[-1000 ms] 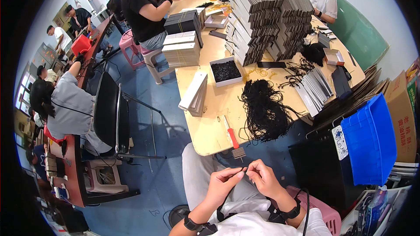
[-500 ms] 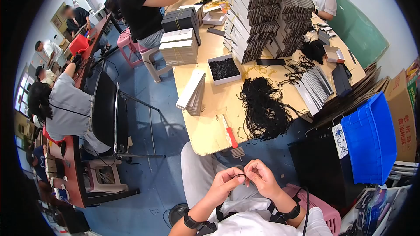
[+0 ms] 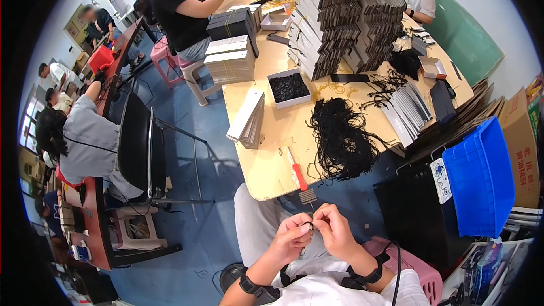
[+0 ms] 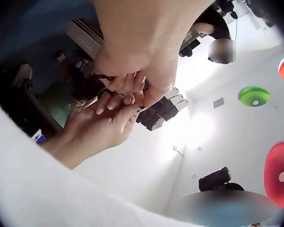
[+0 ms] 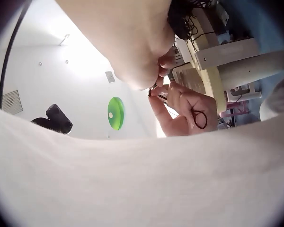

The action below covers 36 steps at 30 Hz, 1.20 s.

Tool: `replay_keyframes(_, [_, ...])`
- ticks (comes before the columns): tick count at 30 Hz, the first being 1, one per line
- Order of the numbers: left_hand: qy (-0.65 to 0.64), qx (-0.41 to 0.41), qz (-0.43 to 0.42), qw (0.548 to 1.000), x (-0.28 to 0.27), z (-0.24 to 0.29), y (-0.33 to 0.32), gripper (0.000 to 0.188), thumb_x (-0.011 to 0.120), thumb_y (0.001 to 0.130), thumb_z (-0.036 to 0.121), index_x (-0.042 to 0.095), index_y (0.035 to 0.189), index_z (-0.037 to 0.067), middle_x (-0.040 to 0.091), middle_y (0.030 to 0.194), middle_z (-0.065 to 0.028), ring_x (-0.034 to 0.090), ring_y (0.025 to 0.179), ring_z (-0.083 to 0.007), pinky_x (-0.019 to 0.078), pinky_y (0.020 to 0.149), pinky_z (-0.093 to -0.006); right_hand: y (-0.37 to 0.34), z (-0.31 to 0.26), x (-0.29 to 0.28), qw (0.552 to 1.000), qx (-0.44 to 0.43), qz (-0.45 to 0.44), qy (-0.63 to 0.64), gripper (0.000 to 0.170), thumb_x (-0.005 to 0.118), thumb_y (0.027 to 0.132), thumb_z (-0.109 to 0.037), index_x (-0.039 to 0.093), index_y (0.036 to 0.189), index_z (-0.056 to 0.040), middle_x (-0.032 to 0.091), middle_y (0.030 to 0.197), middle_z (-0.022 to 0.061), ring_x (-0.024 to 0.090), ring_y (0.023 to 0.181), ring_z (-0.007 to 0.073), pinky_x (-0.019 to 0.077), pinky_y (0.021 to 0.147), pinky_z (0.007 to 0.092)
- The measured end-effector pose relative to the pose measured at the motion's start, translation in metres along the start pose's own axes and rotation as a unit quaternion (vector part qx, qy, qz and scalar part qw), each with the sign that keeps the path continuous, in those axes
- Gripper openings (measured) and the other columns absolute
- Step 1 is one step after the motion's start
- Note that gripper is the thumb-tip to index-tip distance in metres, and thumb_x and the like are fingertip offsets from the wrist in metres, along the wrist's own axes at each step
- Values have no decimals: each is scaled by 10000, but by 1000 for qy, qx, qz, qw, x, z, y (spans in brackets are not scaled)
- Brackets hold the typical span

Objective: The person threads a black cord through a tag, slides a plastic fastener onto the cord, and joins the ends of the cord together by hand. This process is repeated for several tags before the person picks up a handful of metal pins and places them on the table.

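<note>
Left hand (image 3: 290,238) curls round a thin black cord (image 3: 309,225), and right hand (image 3: 335,231) pinches it close by, the fingertips meeting or nearly so. A small loop (image 5: 207,121) of it hangs at the left palm. This piece looks partway done: it is in the fingers, not laid down, though they cover too much of it for me to confirm a knot. Ahead and to the right lies a heap of loose cords (image 3: 343,141) (quite a tangle), so plenty seems left. As for edges, a chair (image 3: 133,141) stands well off to the left, and a trouser leg (image 3: 254,221) lies just left of the hands. Directly ahead is the table (image 3: 266,187), a red-handled tool (image 3: 299,177) near its rim, some floor showing before it. The blue crate (image 3: 476,181) sits well apart, right.
</note>
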<state>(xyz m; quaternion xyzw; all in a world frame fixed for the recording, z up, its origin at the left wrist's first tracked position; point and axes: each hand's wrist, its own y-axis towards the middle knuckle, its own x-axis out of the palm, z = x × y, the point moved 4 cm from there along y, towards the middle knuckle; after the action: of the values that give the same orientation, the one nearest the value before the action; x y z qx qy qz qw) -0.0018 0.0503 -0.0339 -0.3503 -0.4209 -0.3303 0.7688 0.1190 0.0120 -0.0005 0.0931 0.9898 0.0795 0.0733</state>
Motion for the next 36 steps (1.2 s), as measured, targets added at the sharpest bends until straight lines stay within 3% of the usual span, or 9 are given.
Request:
replay_keyframes(13, [-7,7,-29,1000,12,9,2,132,614,911,143,568,953,27,589,810,-25,308,512,-14,225,461,-180,6,-15,-1,1000,-14,-3,19,130,520,902,70,447,976,-8,535,854,126,532,633,192,452,573,281])
replay_keyframes(18, [27,59,6,998,18,10,5,132,627,902,129,582,954,17,592,792,-16,308,519,-8,231,468,-186,10,-32,-4,981,-106,35,-160,181,559,854,84,482,1001,11,576,849,170,630,715,311,504,583,338])
replay_keyframes(20, [57,82,25,995,18,14,6,134,632,899,126,587,957,13,593,789,-13,300,522,-5,224,471,-190,12,-39,-6,977,-113,34,-175,186,568,851,78,499,1014,21,598,876,174,646,742,308,519,600,333])
replay_keyframes(23, [96,113,27,989,18,22,7,136,632,902,99,596,982,-4,609,825,-22,430,574,-9,345,515,-165,13,-43,-5,976,-119,39,-178,185,588,848,65,542,1025,35,639,908,178,675,763,279,542,613,312])
replay_keyframes(25, [172,177,51,968,23,28,6,139,627,906,64,593,1008,-24,631,871,-43,571,702,-51,479,653,-177,12,-46,-5,978,-116,46,-166,178,599,848,58,567,1023,40,658,914,179,688,755,254,550,609,296])
replay_keyframes(27, [222,189,56,955,17,30,3,139,622,906,44,591,1017,-33,640,896,-55,603,778,-81,498,716,-197,12,-39,-6,997,20,52,-50,142,608,858,47,606,1000,42,682,873,160,689,687,189,548,572,273])
replay_keyframes(28, [270,201,61,940,16,31,3,140,618,906,24,589,1026,-42,649,921,-68,635,854,-110,517,779,-217,12,-38,-6,997,19,52,-50,142,608,858,47,606,1000,42,682,873,160,689,687,189,548,572,273])
replay_keyframes(31, [278,215,66,934,25,34,3,132,611,907,11,587,1023,-48,658,954,-86,631,883,-103,513,750,-207,14,-29,-6,997,10,81,11,120,613,868,35,622,987,40,691,837,136,681,651,146,534,530,251])
replay_keyframes(36, [334,241,110,904,28,31,6,118,602,909,1,586,1014,-51,663,956,-90,629,868,-82,500,714,-181,17,-30,-6,978,-76,124,-149,122,635,834,49,607,949,22,676,810,125,685,646,196,514,522,277])
